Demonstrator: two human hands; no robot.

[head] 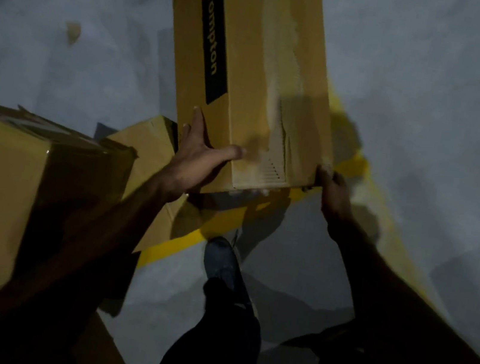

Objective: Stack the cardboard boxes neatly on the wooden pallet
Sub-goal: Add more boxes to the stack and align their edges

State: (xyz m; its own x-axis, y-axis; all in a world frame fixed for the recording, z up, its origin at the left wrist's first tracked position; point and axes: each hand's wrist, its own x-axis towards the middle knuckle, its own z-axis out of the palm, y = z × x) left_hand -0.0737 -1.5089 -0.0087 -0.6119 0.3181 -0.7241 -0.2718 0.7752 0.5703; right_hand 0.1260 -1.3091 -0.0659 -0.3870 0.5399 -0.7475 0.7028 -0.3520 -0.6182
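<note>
A long cardboard box (250,67) is held up in the air, above the grey floor (436,87); it runs from the middle of the picture up toward 12 o'clock; a black strip with the yellow word "Crompton" runs along its left face, and torn pale tape runs along its top face.

The left hand (202,150) is at the box's near end, on the 9 o'clock side; its fingers are spread out flat against the side face, and the thumb lies across the top face, so the hand presses and holds the box there.

The right hand (330,186) is at the near corner on the 3 o'clock side; its fingers curl round that corner and grip it; the picture is blurry there.

A big box (4,191) stands at 8 o'clock, close to the left arm; a smaller box (149,148) lies on the floor behind it, just beside the left hand; a yellow line (225,226) on the floor runs under the held box; a dark shoe (221,260) steps near 6 o'clock, close to that line.
</note>
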